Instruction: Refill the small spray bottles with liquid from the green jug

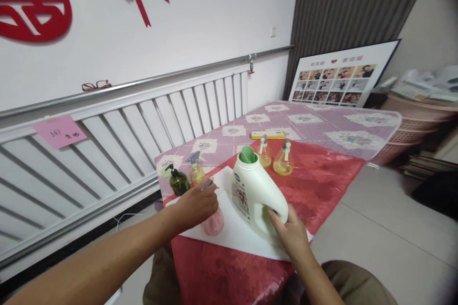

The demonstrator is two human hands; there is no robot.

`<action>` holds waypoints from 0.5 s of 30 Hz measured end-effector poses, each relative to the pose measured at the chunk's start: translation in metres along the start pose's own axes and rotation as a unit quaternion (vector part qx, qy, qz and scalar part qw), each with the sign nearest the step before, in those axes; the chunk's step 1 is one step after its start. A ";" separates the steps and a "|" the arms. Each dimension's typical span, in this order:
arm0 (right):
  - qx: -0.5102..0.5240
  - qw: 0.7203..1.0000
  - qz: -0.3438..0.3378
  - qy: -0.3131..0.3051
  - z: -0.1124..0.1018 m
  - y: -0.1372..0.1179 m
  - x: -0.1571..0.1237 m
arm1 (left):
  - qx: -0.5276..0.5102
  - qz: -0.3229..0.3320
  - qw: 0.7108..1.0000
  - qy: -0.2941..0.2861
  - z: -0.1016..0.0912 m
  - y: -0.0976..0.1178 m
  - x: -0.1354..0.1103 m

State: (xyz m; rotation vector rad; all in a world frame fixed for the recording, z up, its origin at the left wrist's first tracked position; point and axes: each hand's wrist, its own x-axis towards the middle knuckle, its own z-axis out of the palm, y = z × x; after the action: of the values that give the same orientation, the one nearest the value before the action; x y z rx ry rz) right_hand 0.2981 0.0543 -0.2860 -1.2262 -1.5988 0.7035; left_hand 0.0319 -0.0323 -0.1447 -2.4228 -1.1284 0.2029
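Observation:
My right hand (289,231) is wrapped round the handle of a large pale green detergent jug (266,195), which stands on a white cloth (225,181). Its neck is uncapped and shows a green spout inside. To the left, my left hand (200,202) is closed round the grey spray head of a small pink spray bottle (213,223); the fingers partly hide the head, and whether it sits on the bottle is hard to see. Just beyond that hand stand a clear spray bottle with yellow liquid (196,171) and a dark green pump bottle (178,182).
Two clear spray bottles with yellow liquid, one nearer (283,164) and one farther (264,156), stand behind the jug on a red cloth (322,176). A yellow box (268,135) lies farther back. A white radiator (143,138) runs along the table's left side.

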 end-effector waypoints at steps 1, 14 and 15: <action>0.002 1.000 -0.001 0.000 0.000 0.000 0.000 | -0.003 0.002 1.000 0.003 0.001 0.001 0.000; -0.006 1.000 0.016 -0.002 -0.001 -0.002 0.000 | -0.041 -0.086 0.994 0.044 -0.012 0.005 -0.027; -0.007 1.000 0.017 -0.003 -0.001 -0.002 0.000 | -0.055 -0.114 0.991 0.054 -0.010 0.006 -0.032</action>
State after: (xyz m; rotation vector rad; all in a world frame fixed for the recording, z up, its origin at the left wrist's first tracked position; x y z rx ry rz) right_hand 0.2985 0.0535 -0.2842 -1.2647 -1.5930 0.7202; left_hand 0.0188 -0.0631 -0.1404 -2.3415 -1.3848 -0.0644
